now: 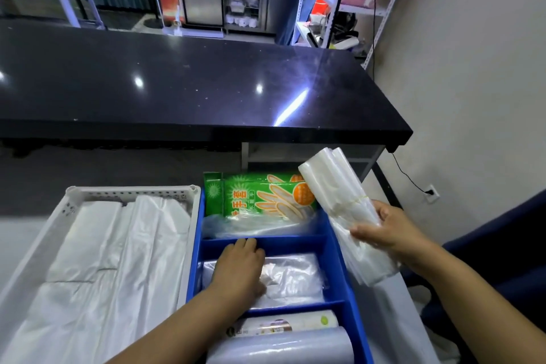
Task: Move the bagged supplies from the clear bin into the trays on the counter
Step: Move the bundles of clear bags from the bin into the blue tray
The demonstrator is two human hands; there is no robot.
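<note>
Left hand (239, 269) – fingers flat on clear bags | right hand (390, 230) – gripping banded bag bundle (342, 195) | green pack (260, 195): "手套"

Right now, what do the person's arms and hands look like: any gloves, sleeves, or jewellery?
Both the left hand and the right hand are bare, with no gloves. No rings, watch or bracelet show. Both forearms are uncovered as far as the frame shows; no sleeve edge is in view. No markings are visible.
</note>
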